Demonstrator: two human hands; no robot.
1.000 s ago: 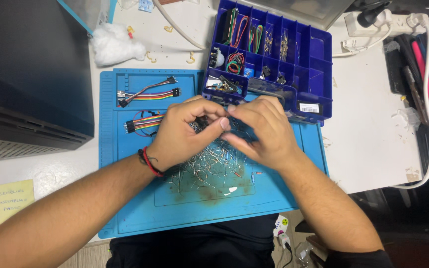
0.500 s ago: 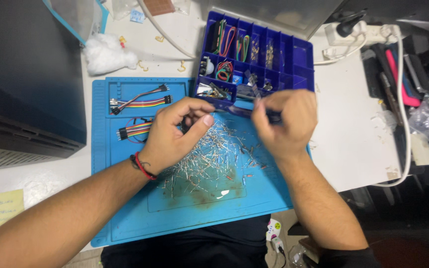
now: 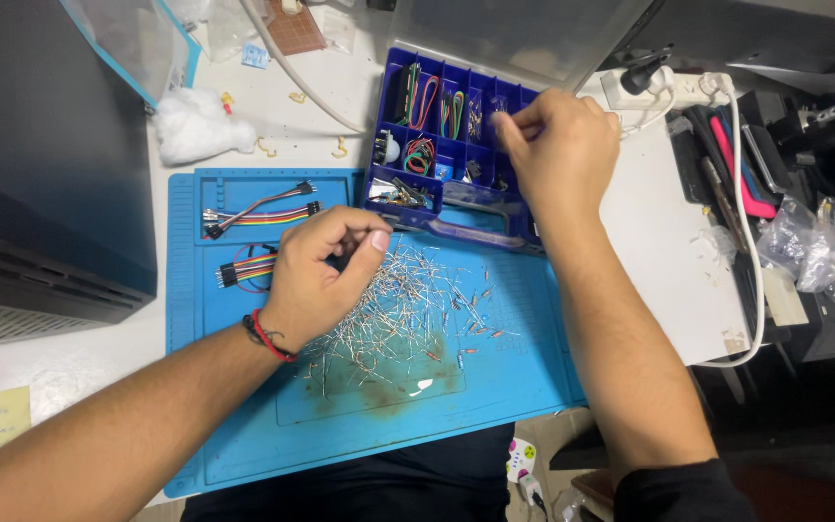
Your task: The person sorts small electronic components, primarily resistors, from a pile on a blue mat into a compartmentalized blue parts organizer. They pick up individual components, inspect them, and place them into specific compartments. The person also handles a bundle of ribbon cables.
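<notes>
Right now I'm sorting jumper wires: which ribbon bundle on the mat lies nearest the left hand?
The lower ribbon bundle, beside the left hand; the upper ribbon bundle lies farther up the blue mat.

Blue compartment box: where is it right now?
In the head view, the blue compartment box sits at the far edge of the blue work mat, just beyond the pile of loose resistors. The right hand is over its right-side compartments.

Place: electronics hobby workbench | Evidence: blue soldering mat (image 3: 244, 425) strewn with loose resistors (image 3: 393, 309) | blue compartment box (image 3: 456, 145) of sorted wires and small parts | ribbon jumper cables (image 3: 263, 215) | white power strip (image 3: 664, 89) | hand tools (image 3: 732, 169) on white desk (image 3: 659, 242) | dark equipment case (image 3: 41, 164) at left
</notes>
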